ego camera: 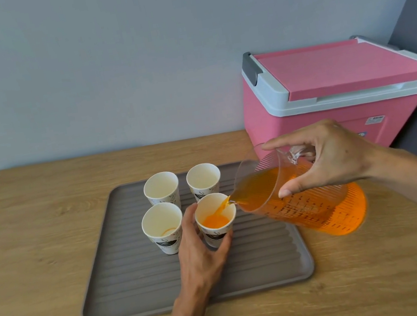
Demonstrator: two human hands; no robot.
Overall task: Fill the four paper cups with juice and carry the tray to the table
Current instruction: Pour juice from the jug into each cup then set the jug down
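Several white paper cups stand in a square on a ribbed grey tray point(130, 291). My left hand point(201, 256) is wrapped around the near right cup point(217, 223), which holds a little orange juice. My right hand point(332, 155) grips the handle of a clear measuring jug point(304, 202), tilted left with its spout over that cup; a thin stream of juice runs into it. The near left cup point(162, 228) shows only an orange trace at its bottom. The far left cup point(161, 187) and far right cup point(203, 179) look empty.
The tray lies on a wooden counter point(22, 246) against a grey wall. A pink cooler box point(330, 97) with a white-rimmed lid stands at the back right, just behind the jug. A dark wall panel closes the far right side.
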